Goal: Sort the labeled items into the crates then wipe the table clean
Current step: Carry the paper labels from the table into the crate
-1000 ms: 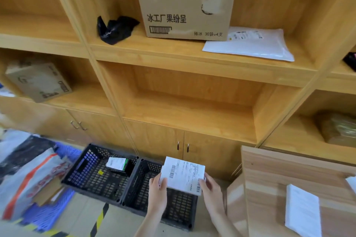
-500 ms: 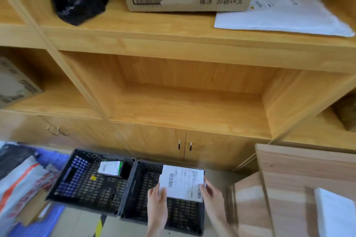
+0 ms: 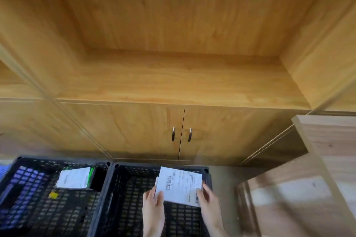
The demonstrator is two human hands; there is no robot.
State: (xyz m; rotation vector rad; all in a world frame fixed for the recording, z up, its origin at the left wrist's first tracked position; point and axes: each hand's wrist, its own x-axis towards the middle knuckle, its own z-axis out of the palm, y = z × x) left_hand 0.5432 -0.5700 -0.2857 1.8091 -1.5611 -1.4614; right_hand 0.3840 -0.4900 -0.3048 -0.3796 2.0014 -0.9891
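Head view shows both hands low at centre, holding one white labeled package point(image 3: 179, 186) above the right crate point(image 3: 123, 198); the left hand point(image 3: 153, 206) has its fingers closed on the package's lower left edge, thumb on the printed face; the right hand point(image 3: 209, 203) has its fingers closed on the lower right corner; neither hand holds anything else. The package's long axis runs left to right, slightly tilted down toward the right, with its barcode label facing the camera; it lies directly between the two hands and over the rear right part of the crate's open top, near the crate's rear rim. Judged from this, the coming move is a straight lowering into the right crate; both hands are equally near, and nothing stands between the package and the crate's mesh floor, which appears bare where visible. The left crate point(image 3: 28, 198) touches the right crate along one shared side; it holds another labeled item point(image 3: 74, 178) against its rear right corner and a small yellow tag point(image 3: 53, 195) on its floor. Cabinet doors point(image 3: 181, 132) with two handles stand behind the crates; the wooden table point(image 3: 331, 140) rises at the right, well clear of the drop path; wiping is judged not yet begun.
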